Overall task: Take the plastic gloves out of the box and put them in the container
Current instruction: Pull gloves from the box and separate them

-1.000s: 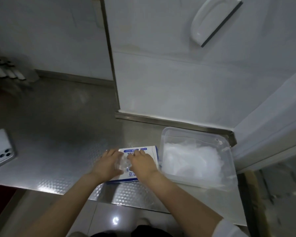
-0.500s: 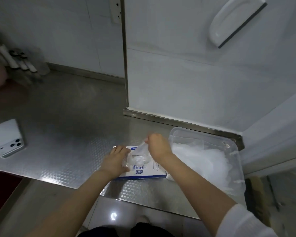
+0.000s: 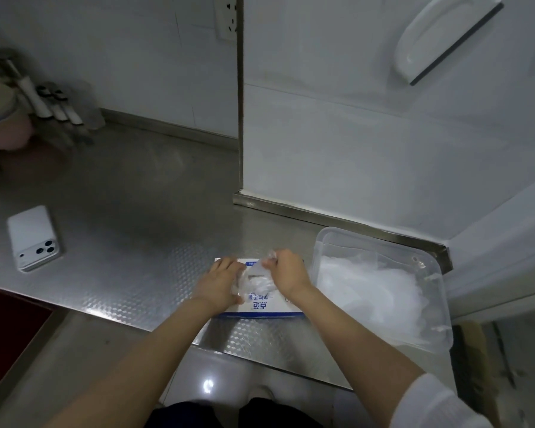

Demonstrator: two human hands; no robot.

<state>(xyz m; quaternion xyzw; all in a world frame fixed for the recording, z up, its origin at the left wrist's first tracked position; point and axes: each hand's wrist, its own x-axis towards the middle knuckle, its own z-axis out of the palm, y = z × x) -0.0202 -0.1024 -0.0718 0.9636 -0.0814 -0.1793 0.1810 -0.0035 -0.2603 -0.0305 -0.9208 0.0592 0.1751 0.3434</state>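
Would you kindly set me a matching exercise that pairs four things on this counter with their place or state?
Things: 1 phone; 2 container; 3 box; 4 right hand.
States: A pinches a clear glove; B lies far left, cameras up; C held down by the left hand; D right of the box, holds a heap of gloves.
Pairs: 1-B; 2-D; 3-C; 4-A.

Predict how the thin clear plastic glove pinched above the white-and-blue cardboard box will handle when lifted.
Probably floppy: the thin clear plastic glove bunches in the right hand. Likely light, yet it may drag the cardboard box; the left hand presses that down.
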